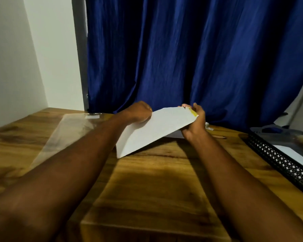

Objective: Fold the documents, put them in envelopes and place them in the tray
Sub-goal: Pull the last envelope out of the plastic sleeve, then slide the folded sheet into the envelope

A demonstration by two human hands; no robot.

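Wooden bench [156, 189], blue curtain [182, 49] behind. The left grip [140, 112] and right grip [195, 121] pinch the envelope [156, 130] end to end - tray [278, 161] lies off right.

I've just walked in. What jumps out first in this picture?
A white envelope is held over the wooden table, with the left hand and right hand gripping its opposite ends. Behind hangs a blue curtain, and a black mesh tray sits at the right.

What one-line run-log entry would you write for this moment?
left hand: grips left edge of envelope | right hand: grips its yellow-strip end | envelope: held above table | tray: at right, envelope not yet inside
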